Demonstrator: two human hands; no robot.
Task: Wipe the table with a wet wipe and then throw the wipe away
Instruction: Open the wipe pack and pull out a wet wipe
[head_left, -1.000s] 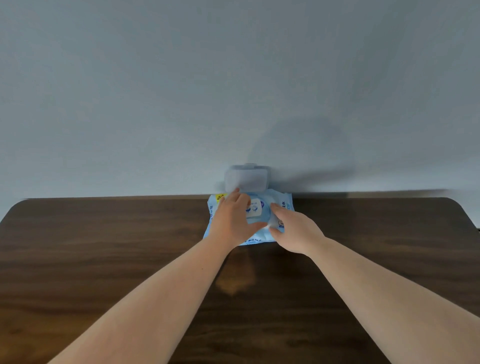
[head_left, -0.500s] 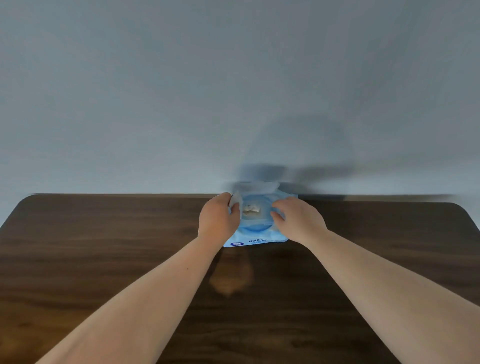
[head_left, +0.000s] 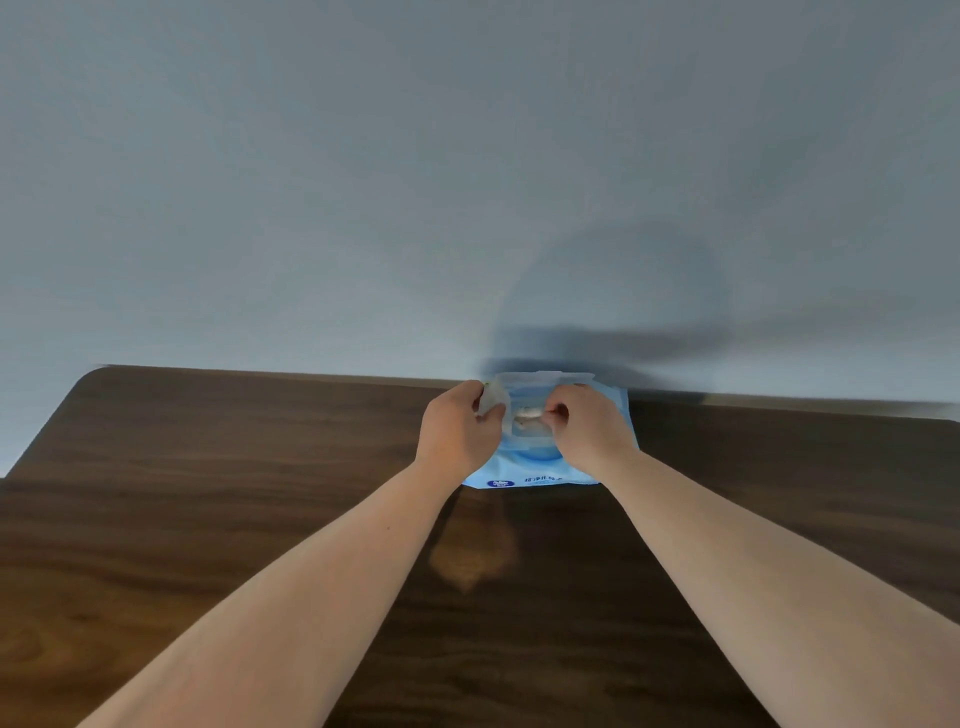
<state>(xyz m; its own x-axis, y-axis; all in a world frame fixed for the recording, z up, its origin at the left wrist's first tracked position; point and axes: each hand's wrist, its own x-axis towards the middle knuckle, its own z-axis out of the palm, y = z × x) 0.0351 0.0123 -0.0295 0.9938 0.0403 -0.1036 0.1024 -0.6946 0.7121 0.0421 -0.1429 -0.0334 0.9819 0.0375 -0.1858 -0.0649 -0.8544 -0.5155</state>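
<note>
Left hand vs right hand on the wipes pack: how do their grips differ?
The left hand holds the peeled-back white flap at the pack's left edge; the right hand pinches at the wipe in the central opening. Both rest on the blue wet wipes pack at the table's far edge.

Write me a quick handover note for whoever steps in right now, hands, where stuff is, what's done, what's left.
Left hand: holds back the peeled flap of the blue wet wipe pack.
Right hand: fingers pinching at the wipe showing in the pack's opening.
Pack lies at the far edge of the dark wood table, by the wall.
Done: pack opened.
Left: pull a wipe out, wipe the table, throw the wipe away. No bin in view.
</note>
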